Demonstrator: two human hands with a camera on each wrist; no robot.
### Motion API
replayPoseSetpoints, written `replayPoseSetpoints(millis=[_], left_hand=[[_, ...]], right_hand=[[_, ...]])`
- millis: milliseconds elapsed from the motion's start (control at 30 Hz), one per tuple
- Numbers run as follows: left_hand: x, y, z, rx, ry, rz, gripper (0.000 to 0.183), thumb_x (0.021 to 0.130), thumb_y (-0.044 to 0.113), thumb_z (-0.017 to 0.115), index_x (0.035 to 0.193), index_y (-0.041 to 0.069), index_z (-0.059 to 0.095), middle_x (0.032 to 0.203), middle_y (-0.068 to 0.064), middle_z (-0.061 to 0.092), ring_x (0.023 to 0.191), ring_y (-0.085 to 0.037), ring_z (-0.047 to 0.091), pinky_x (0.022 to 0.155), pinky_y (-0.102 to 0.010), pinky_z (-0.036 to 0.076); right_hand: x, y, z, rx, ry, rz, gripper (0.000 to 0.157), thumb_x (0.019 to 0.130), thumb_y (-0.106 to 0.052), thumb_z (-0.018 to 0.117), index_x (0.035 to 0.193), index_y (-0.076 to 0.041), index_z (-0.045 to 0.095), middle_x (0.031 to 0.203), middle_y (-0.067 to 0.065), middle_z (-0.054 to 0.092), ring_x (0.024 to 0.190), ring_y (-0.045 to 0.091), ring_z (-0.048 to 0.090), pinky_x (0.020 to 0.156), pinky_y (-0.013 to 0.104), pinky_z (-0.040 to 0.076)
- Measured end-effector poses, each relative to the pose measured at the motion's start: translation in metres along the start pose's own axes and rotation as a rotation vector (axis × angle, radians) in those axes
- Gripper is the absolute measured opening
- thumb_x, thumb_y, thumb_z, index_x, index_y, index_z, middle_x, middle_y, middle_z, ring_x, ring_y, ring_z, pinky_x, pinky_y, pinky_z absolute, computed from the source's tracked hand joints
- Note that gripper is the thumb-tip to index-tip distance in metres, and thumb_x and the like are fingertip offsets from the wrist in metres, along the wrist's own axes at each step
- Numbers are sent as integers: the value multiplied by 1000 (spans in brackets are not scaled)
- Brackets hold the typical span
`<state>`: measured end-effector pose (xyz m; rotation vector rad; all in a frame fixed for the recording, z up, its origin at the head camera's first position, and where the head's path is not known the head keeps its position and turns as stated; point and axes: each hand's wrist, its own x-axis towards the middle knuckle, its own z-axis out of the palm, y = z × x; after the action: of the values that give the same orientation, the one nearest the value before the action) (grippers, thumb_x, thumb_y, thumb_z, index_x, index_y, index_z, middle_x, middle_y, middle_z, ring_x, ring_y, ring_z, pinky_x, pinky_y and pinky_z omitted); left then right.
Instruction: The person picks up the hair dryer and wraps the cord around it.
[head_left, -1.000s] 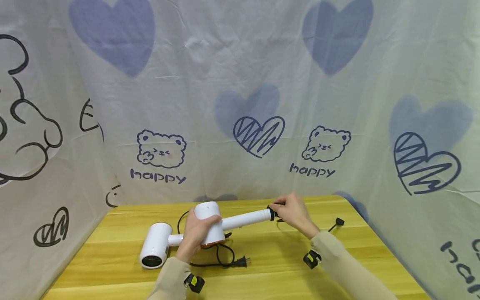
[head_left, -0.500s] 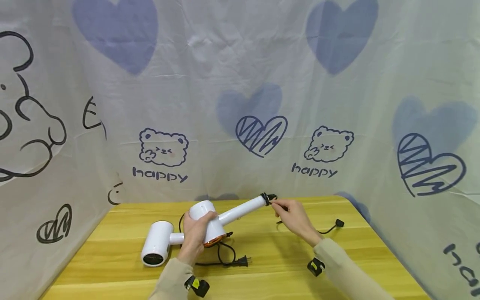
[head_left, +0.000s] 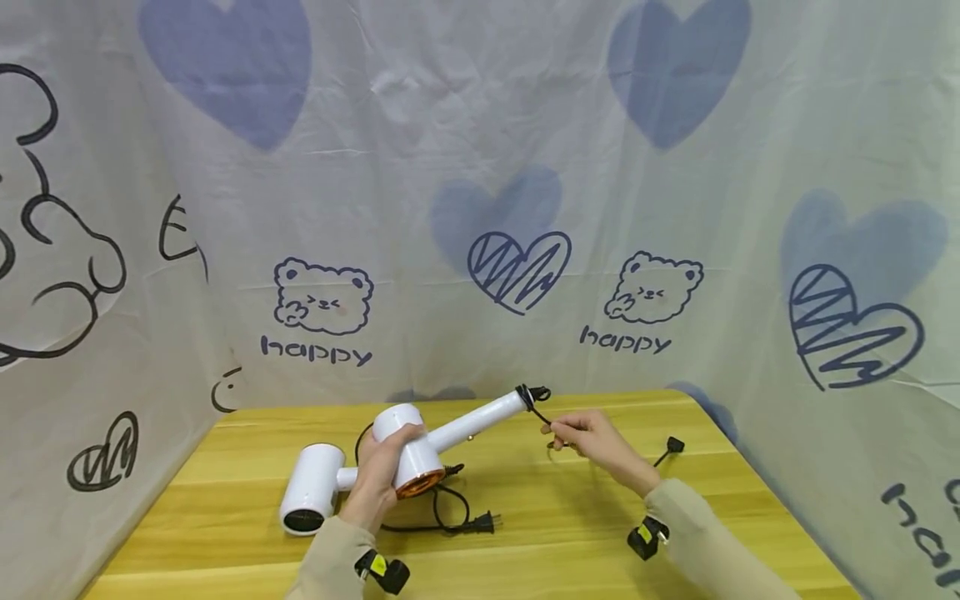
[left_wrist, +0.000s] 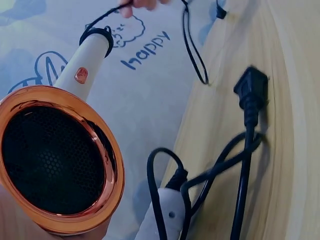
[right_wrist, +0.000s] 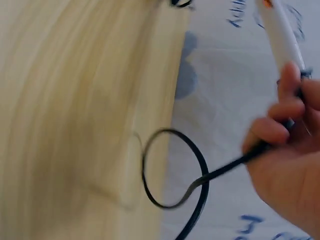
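Head: yellow wood table [head_left: 570, 533], heart-and-bear cloth backdrop [head_left: 480, 208] on 3 sides. Left hand [head_left: 378, 479] grips raised white dryer [head_left: 420, 450]; right hand [head_left: 592, 440] pinches its cord [head_left: 542, 414]. Second dryer [head_left: 311, 498] lies beside.
L wrist: copper grille [left_wrist: 55, 160], plug [left_wrist: 252, 90] on table.
R wrist: fingers [right_wrist: 280, 125] curled round cord, blurry.

Right hand [right_wrist: 287, 165] pinches black cord [right_wrist: 225, 170] between fingertips [right_wrist: 265, 131]. Cord curls into a loop just left of the hand, above the table [right_wrist: 75, 100] edge. White dryer handle [right_wrist: 280, 35] at top right. Frame blurred.
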<state>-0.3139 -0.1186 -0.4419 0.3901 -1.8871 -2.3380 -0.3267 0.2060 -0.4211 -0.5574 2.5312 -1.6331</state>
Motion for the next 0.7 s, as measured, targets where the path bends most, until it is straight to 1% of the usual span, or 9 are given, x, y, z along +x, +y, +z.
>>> replayPoseSetpoints(millis=[33,100,133,200,333,433,533,633,700], left_hand=[[0,0,0,-8,0,-8,78,77,24,79,140,3,37,123,-18,53,89,-23,61,72,-33,56],[0,-1,0,-25,-3,-22,77,77,26,79,139,3,39,121,-18,54,90,-23,61,72,-33,56],[-1,-1,1,-30,-2,-30,77,77,27,79,139,4,39,121,-17,54,90,-23,60,72,-32,56],[-2,-1,0,-40,2,-44,76,78,29,78,139,4,39,120,-16,55,91,-22,59,72,-31,55],[-2,-2,2,-70,-5,-60,72,79,28,77,137,6,41,118,-15,56,91,-22,60,73,-32,55],[-1,0,4,-101,-27,-67,70,79,27,78,136,8,42,116,-14,58,91,-22,61,74,-32,56],[-1,0,6,-131,-57,-74,70,80,28,76,137,9,40,117,-14,57,92,-22,61,76,-33,56],[-1,0,6,-159,-79,-89,70,82,27,74,139,9,37,117,-14,56,93,-22,60,77,-32,56],[-2,0,5,-163,-89,-103,69,83,27,74,137,7,37,115,-13,57,92,-21,61,77,-32,56]], right_hand=[[0,3,-2,51,-46,27,29,101,-20,52,110,2,69,83,-1,68,66,6,49,59,16,40],[0,8,-6,142,-124,80,33,102,-20,50,119,4,65,85,0,66,65,9,42,58,19,35],[0,10,-8,169,-150,101,34,102,-20,49,122,3,63,86,0,65,67,10,43,59,19,36],[1,14,-12,178,-179,126,34,102,-22,50,122,2,63,89,-1,64,70,11,44,62,21,38],[3,23,-19,199,-167,168,26,101,-23,52,107,-4,68,101,-1,66,72,11,45,65,21,39],[7,29,-22,215,-167,163,23,101,-22,52,100,-5,68,112,0,65,74,11,45,67,21,38],[11,31,-23,156,-164,151,26,101,-27,53,96,-5,67,104,0,65,71,11,42,65,21,37],[14,32,-24,51,-125,172,34,99,-36,56,91,-5,68,78,-2,58,60,11,36,59,23,33],[15,32,-25,1,-105,191,39,98,-41,56,91,-6,70,67,-3,51,55,10,32,55,24,30]])
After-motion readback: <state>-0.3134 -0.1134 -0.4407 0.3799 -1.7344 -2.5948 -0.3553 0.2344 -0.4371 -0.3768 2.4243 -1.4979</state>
